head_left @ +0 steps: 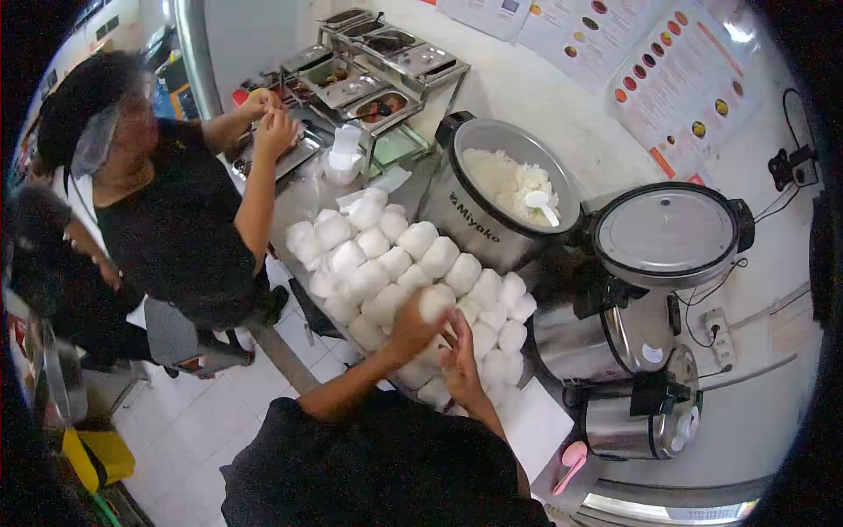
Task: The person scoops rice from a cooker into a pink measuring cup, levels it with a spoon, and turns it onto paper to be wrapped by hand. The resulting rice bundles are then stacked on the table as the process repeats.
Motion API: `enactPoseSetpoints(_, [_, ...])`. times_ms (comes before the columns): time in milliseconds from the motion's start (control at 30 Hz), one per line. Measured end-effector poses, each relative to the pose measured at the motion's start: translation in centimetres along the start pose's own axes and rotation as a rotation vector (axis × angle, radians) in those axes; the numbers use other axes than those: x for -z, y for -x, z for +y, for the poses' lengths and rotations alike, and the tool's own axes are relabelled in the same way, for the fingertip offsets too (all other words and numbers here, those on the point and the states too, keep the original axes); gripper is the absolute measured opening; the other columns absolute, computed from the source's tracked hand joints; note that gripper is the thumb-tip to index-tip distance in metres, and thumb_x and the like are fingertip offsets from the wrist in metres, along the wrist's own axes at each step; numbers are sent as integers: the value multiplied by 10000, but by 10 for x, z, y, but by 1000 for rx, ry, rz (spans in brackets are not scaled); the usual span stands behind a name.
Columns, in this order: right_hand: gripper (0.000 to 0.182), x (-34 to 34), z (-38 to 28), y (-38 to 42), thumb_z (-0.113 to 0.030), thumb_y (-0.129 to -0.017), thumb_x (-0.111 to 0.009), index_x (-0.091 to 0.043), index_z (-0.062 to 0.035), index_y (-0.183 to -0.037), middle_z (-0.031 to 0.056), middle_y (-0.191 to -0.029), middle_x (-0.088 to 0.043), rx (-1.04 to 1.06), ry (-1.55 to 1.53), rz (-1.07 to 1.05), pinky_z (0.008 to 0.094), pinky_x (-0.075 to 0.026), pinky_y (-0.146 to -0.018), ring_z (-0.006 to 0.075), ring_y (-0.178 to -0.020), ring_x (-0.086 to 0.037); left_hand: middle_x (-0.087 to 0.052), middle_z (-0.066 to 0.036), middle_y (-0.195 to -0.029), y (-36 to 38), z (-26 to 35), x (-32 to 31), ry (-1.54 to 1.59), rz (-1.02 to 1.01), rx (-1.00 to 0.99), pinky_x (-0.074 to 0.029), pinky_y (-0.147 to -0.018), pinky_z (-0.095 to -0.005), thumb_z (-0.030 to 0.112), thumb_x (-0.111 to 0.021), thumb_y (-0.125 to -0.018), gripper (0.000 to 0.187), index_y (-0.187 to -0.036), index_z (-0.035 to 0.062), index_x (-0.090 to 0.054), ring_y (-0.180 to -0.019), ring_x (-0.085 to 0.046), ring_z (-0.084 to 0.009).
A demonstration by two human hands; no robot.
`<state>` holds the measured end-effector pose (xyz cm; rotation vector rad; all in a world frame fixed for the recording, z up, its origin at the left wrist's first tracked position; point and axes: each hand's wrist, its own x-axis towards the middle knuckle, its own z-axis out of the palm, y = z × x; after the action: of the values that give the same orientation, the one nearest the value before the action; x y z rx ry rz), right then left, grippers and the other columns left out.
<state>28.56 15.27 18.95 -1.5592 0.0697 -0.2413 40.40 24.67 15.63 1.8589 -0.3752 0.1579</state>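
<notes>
My left hand [414, 330] is closed around a white rounded packet [436, 302], held just over a large pile of similar white packets [369, 272] on the counter. Close to its lower right side is my right hand [462, 358], fingers raised and apart. Whether those fingertips touch the packet is hard to tell. What the packets contain cannot be seen. A white sheet of paper [534, 430] lies by my right forearm.
A big open rice cooker [474, 211] holds rice and a white scoop [543, 207]. More cookers [606, 334] stand to the right, near a pink spoon [572, 461]. Food trays [382, 105] rise behind. A co-worker [176, 211] stands at the left, hands raised.
</notes>
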Motion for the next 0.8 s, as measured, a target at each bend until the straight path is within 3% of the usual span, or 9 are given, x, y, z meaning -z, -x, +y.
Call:
enactPoseSetpoints(67, [780,5,-14,-22,-341,-921,-653,-212,-77,-1508,178,-1475,-346,21,189,-13,388,-373,-1035,262,-1265,-460,-655,-250,-1024,-60,-31,2,-66,175,31,-495,-829,-473,460,-731,-802,671,-1235,-11,-526,-967,-623,-434])
enactPoseSetpoints(167, [759,24,-78,-46,-265,-869,-717,-293,-81,-1471,143,-1410,-441,30,473,108,392,-437,-966,258,-1165,-541,-653,-254,-1065,-164,-44,32,-281,131,132,-480,-836,-501,632,-597,-832,707,-1190,22,-583,-979,-614,-449])
enactPoseSetpoints(200, [723,33,-96,-57,-200,-854,-734,-337,-85,-1447,135,-1378,-483,25,569,167,394,-459,-929,246,-1117,-583,-637,-255,-1080,-189,-56,29,-396,102,142,-463,-854,-507,626,-598,-833,701,-1193,24,-585,-997,-596,-446])
enactPoseSetpoints(233, [691,48,-110,-72,-237,-853,-731,-373,-69,-1420,138,-1345,-498,64,618,195,396,-460,-927,258,-1101,-585,-622,-257,-1094,-203,-70,24,-487,60,160,-446,-872,-513,619,-599,-834,695,-1197,27,-587,-1016,-578,-442])
enactPoseSetpoints(400, [453,117,-167,-168,-308,-881,-662,-561,-24,-1219,214,-1156,-603,218,1141,235,438,-476,-916,378,-1050,-594,-545,-262,-1167,-192,-102,-15,-708,-47,210,-363,-963,-544,588,-605,-838,665,-1215,40,-597,-1109,-489,-423])
enactPoseSetpoints(467, [394,156,-149,-229,-314,-886,-636,-618,-17,-1145,227,-1156,-606,111,1331,235,457,-472,-923,397,-1054,-590,-514,-264,-1196,-185,-102,-16,-693,-46,219,-329,-999,-556,575,-608,-840,653,-1222,45,-601,-1146,-454,-415])
enactPoseSetpoints(600, [428,184,-107,-324,-350,-837,-669,-644,9,-1068,232,-1114,-639,-482,1709,-2,454,-487,-906,360,-1047,-618,-510,-227,-1220,-184,-89,-6,-556,-13,141,-346,-982,-546,538,-606,-868,615,-1233,43,-591,-1165,-445,-403])
enactPoseSetpoints(700, [455,179,-70,-345,-370,-824,-679,-647,6,-1078,226,-1072,-660,-39,1989,-55,467,-503,-872,368,-1013,-635,-538,-198,-1177,-189,-47,19,-289,-96,27,-410,-929,-484,404,-642,-894,487,-1215,41,-594,-1107,-495,-360])
enactPoseSetpoints(800, [457,151,-81,-368,-362,-831,-677,-637,12,-1091,215,-1048,-666,-471,1776,-452,468,-516,-831,355,-964,-653,-573,-164,-1107,-195,-42,25,1,-217,-41,-462,-847,-403,253,-667,-902,351,-1171,36,-607,-1013,-549,-307])
